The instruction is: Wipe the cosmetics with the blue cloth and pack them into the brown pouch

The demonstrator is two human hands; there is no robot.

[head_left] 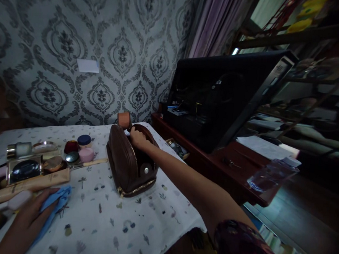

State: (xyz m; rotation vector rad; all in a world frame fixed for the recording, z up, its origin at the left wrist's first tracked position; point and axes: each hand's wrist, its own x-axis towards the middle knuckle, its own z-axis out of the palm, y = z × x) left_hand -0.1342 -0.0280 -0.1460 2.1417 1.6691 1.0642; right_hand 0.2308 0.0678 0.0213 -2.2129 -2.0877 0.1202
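A dark brown zip-up cosmetic bag [121, 158] stands unzipped on the patterned white cloth [100, 230]. My right hand [139, 139] reaches into its mouth with curled fingers. Something small and white shows at those fingertips, too little of it to name. Low on the left, my left hand [30, 216] is closed round a crumpled blue cloth [57, 198]. Just beyond that hand lie a long beige tube [31, 184], a compact with a dark oval lid [25, 170] and a pale rounded item [20, 200]. The inside of the bag is mostly dark.
Several jars, including a pink one [86, 155] and a blue-lidded one [84, 140], stand left of the bag. On the right, a red-brown desk [236, 165] bears a large black-framed screen [205, 98] and a clear plastic bottle [274, 173]. Patterned wall stands behind.
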